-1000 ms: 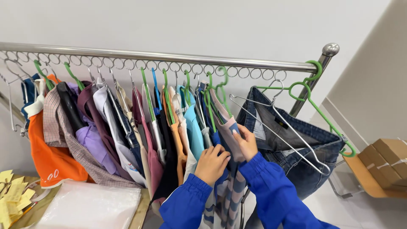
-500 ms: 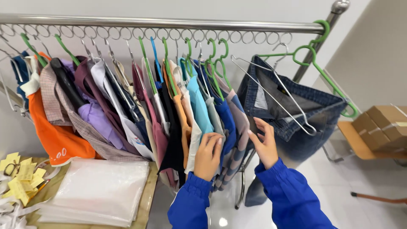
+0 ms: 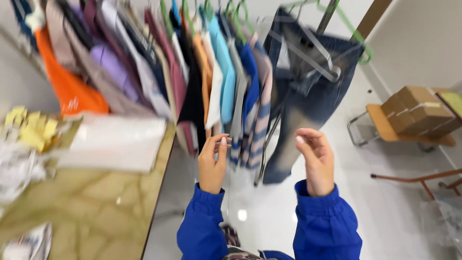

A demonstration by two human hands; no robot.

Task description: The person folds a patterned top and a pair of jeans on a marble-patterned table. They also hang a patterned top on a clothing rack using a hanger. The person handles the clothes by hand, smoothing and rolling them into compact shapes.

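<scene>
Below the crowded clothes row, left hand [image 3: 212, 164] and right hand [image 3: 315, 161] hang loosely curled, holding nothing, nearest the striped garment [image 3: 257, 127] and the blue jeans [image 3: 301, 103] on hangers so they drape free. Left: marbled tabletop [image 3: 91, 207] with a white packet [image 3: 113, 142]; right: cardboard boxes [image 3: 416, 108] on a chair, pale glossy floor [image 3: 385, 212].

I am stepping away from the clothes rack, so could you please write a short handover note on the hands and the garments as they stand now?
Left hand: empty, fingers loosely curled, just short of the striped garment.
Right hand: empty, open, in front of the hanging jeans, touching nothing.
Both sleeves are blue.
Shirts hang packed together on hangers, jeans at the right end.
A table with a white sheet stands left.
Nothing is in either grip; the picture is blurred.
</scene>
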